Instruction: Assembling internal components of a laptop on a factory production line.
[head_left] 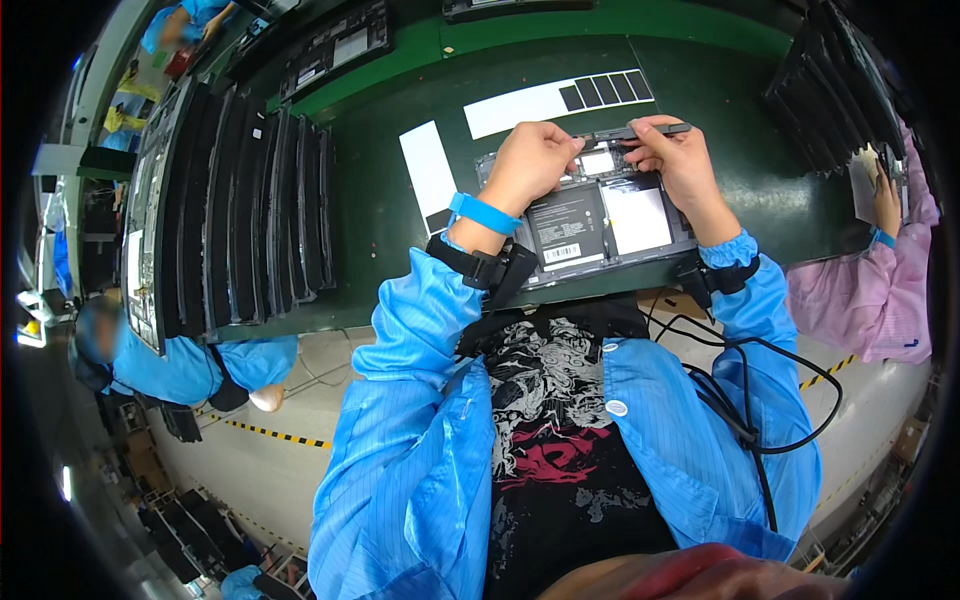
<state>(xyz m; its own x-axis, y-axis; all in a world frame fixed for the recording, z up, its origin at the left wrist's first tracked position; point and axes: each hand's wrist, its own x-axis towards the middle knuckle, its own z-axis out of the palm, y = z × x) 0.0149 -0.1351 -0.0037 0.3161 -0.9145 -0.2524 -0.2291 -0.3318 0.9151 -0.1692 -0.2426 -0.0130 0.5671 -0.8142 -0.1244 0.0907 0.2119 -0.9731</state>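
Note:
An opened laptop base point(590, 215) lies on the green bench in front of me, its black battery and white sheet facing up. My left hand point(530, 165) rests on its upper left part, fingers curled near a thin dark strip point(640, 131) at the far edge. That strip is pinched at its right end by my right hand point(675, 155). A blue band sits on my left wrist.
A row of dark laptop shells point(250, 215) stands on edge at the left. White sheets point(555, 100) lie beyond the base. More dark panels point(835, 85) are stacked at the right. One person in pink point(870, 290) works at right, another in blue point(170, 360) at left.

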